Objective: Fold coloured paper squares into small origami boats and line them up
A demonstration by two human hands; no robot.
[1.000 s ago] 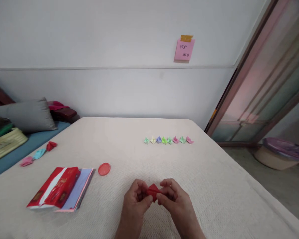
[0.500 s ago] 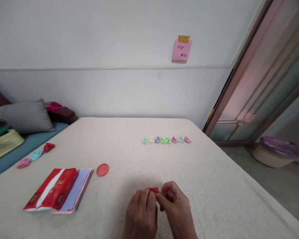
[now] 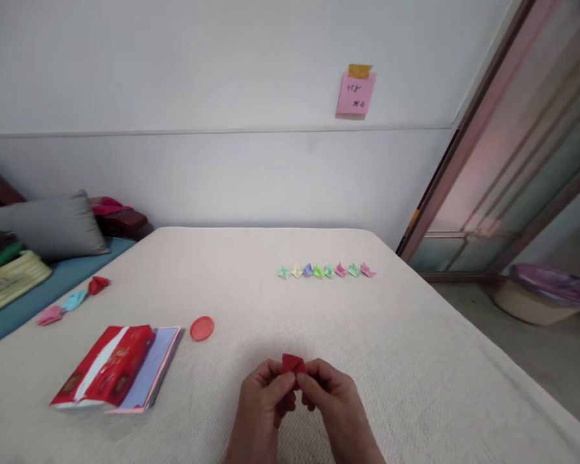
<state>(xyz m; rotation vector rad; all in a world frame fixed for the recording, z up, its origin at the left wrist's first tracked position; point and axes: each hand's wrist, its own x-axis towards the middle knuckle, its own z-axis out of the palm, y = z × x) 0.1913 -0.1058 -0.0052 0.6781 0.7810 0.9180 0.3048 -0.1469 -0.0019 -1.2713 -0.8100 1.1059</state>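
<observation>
Pinching a small folded piece of red paper [image 3: 293,363] between them, the left hand [image 3: 261,403] and the right hand [image 3: 339,401] meet close to the near edge of the view. Each grips one side of it with thumb and fingers, the thumbs toward the viewer, and the paper's upper part stands up above the thumbtips. It is held over the pale, textured worktop [image 3: 415,361]; whether its lower edge touches the surface cannot be told.

Farther back, eight little folded papers [image 3: 329,272] in green, yellow, blue and pink form a row. Left of the hands lies a round red lid [image 3: 202,328], and beyond it a red packet [image 3: 109,367] rests partly over a stack of coloured sheets [image 3: 151,367]. Near the worktop's left edge sit three more folded pieces: red [image 3: 98,285], light blue [image 3: 75,299] and pink [image 3: 51,315]. A pink note [image 3: 356,95] is taped to the wall [image 3: 222,180].
</observation>
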